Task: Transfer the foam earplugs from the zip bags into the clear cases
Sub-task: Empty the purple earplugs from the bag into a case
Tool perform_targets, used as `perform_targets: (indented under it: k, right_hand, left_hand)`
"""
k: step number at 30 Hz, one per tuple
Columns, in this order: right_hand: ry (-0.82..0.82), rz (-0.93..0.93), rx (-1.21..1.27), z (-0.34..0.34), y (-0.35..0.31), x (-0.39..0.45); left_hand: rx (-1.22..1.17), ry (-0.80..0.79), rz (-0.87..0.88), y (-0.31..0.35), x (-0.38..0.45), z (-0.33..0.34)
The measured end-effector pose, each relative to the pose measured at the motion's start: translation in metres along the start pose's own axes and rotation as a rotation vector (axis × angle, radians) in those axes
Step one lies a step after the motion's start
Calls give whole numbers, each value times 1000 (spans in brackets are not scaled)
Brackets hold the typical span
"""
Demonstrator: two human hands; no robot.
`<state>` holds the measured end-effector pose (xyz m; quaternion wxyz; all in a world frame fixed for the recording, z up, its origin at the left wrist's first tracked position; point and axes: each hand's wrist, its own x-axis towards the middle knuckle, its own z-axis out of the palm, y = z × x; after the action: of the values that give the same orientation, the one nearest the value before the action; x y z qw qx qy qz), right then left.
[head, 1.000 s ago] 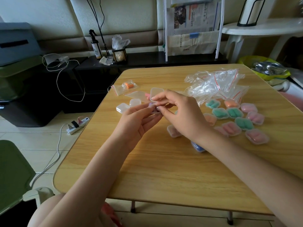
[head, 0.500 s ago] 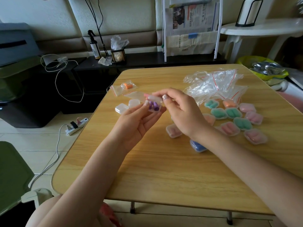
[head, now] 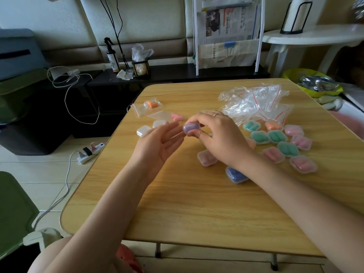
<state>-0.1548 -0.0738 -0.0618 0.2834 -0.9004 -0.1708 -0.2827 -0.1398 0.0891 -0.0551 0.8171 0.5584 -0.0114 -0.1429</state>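
Purple-filled case [head: 190, 128] sits pinched in the right hand [head: 218, 136] above the table [head: 197, 203]; the left hand [head: 157, 143] lies slack beside it, fingertips near. Filled cases [head: 279, 143] crowd right; bare wood lies toward the near edge.

Right of my hands: three green cases [head: 260, 137], five pink [head: 303, 164], one orange [head: 273, 125], one blue [head: 236, 175]. Left: two empty cases [head: 143, 131], two filled bags [head: 150, 105].

The lid of the little case [head: 190, 128] with purple earplugs was open before; now it is closed. The right hand [head: 218, 134] now pinches it alone near the middle of the frame. The left hand [head: 159, 142] has let go, fingers straight.
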Motion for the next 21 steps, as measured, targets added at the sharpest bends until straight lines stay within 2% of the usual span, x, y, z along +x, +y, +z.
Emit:
perform_targets:
  k: [6, 9, 13, 16, 21]
  right_hand:
    - [-245, 80, -12, 3, 6, -2]
    - [-340, 114, -4, 1, 6, -2]
    - [-270, 86, 9, -3, 5, -1]
    - [-220, 78, 19, -1, 7, -1]
    - [-184, 113, -20, 2, 16, 2]
  left_hand:
    - [469, 384, 285, 3, 3, -15]
    - [739, 476, 387, 3, 5, -25]
    - [1055, 444, 397, -1, 9, -30]
    - [1284, 379, 282, -2, 11, -30]
    - [1395, 301, 188, -5, 17, -31]
